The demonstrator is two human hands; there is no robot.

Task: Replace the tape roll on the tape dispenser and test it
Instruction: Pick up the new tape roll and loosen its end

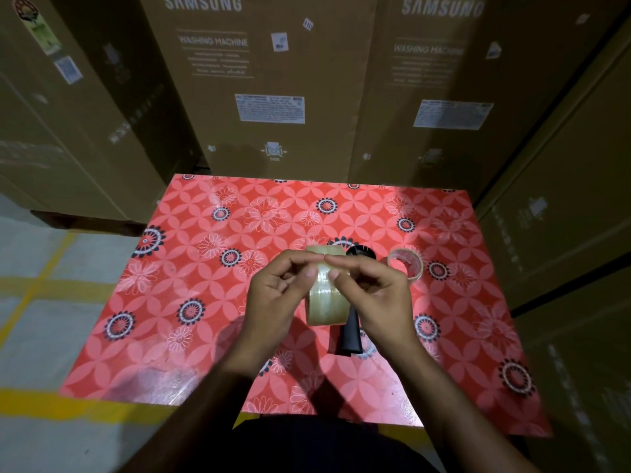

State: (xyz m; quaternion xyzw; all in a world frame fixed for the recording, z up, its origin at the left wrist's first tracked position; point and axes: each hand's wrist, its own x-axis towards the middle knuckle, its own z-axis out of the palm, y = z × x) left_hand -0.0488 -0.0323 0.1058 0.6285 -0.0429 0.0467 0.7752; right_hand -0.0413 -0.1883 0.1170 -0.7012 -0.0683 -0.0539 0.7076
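Over the worktop (191,336): we see two hands meeting above a red floral cover.
Roll (326,298): clear tape, held on edge between both hands, over the worktop's middle.
Left hand (276,295): fingers curled, thumb pressed on the roll's face.
Right hand (372,295): fingers curled, thumb pinching at the roll's top.
Dispenser (351,332): black, lying under the roll, handle toward us.
Old roll (406,264): nearly spent, just right of the dispenser.
Boxes (273,80): tall cardboard cartons behind.

Both forearms reached forward, converging; the left hand (273,290) and right hand (372,291) met at the index fingertips, fingers curled, thumbs pinching the roll (326,295).
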